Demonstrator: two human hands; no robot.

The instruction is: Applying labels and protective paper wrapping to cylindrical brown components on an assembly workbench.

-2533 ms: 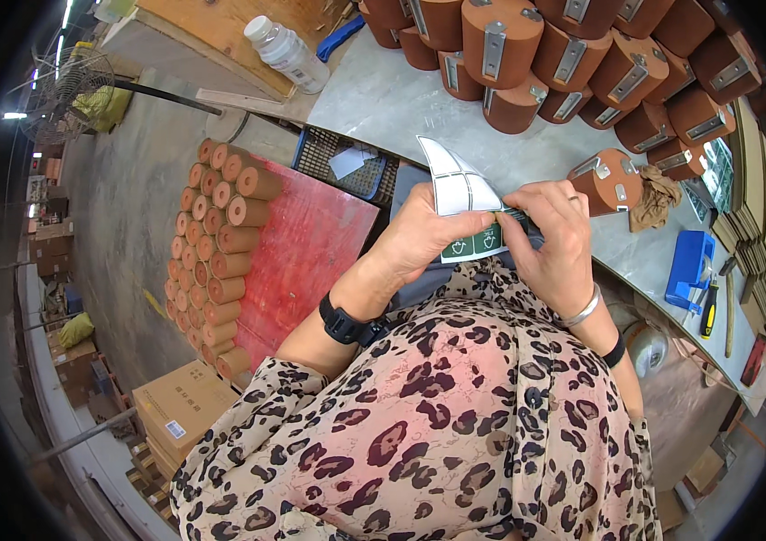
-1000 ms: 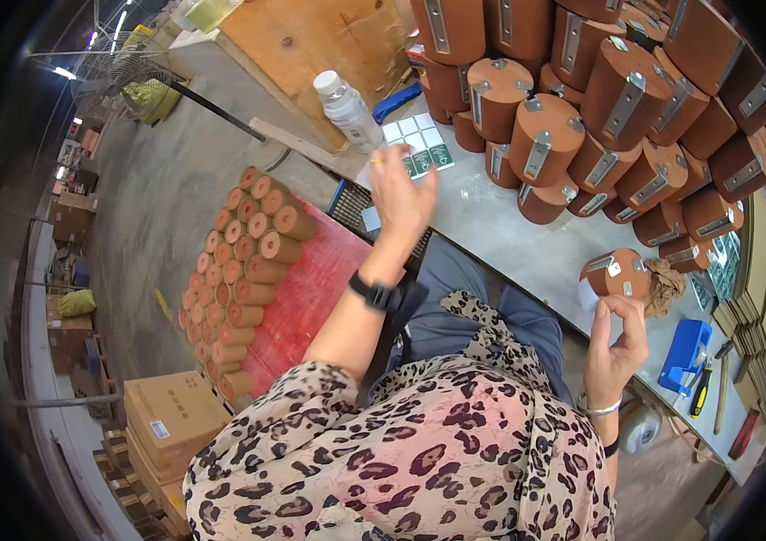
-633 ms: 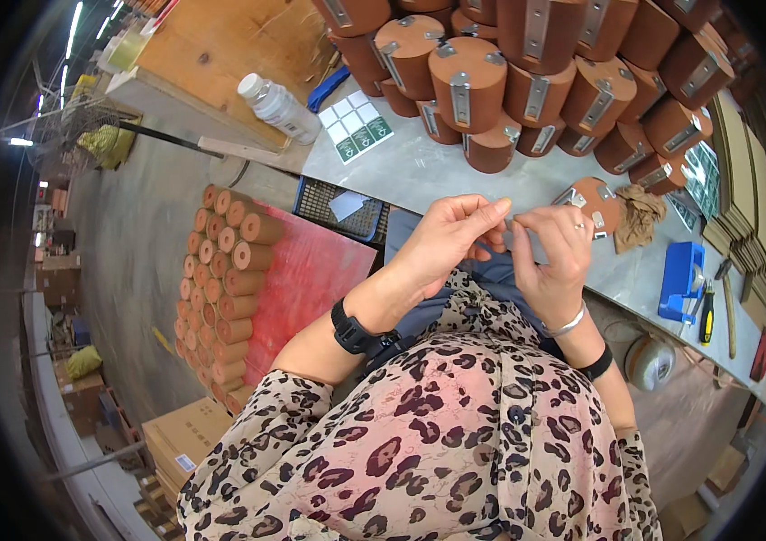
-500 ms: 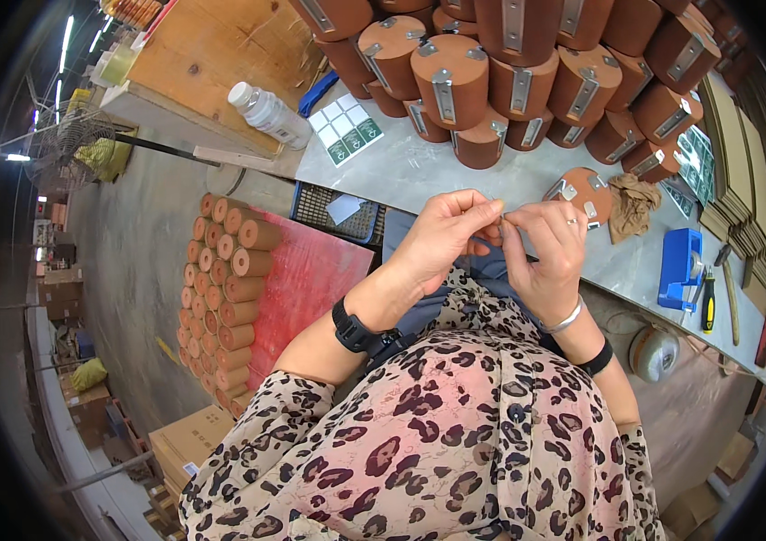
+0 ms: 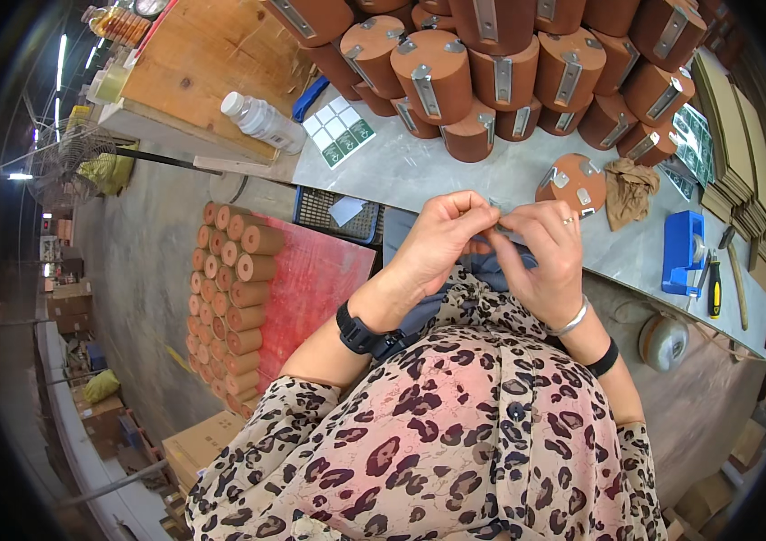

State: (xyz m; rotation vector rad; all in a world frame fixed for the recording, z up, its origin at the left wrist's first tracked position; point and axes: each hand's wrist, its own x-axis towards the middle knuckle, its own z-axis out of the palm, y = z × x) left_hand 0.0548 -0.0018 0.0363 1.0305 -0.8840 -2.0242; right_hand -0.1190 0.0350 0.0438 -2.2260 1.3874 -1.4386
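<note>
My left hand [image 5: 441,236] and my right hand [image 5: 542,248] meet in front of my body, near the table's front edge. Thumbs and forefingers of both are pinched together tip to tip. What they hold between them is too small to make out. Just beyond my right hand a reddish-brown cylinder with metal fittings [image 5: 574,186] rests on the grey tabletop [image 5: 401,171]. A crumpled brown cloth [image 5: 631,193] lies to its right.
Stacked brown cylinders with metal strips [image 5: 432,77] fill the table's far side. A sticker sheet [image 5: 338,132] and plastic bottle [image 5: 263,122] lie left. At right are a blue tape dispenser [image 5: 677,252], a yellow-black cutter [image 5: 715,287] and a hammer [image 5: 738,287]. Clay-coloured rolls [image 5: 243,293] are stacked at left.
The view has shifted slightly. Both hands stay pinched together at nearly the same place, with the right fingers a little differently bent. Nothing on the table has visibly moved.
</note>
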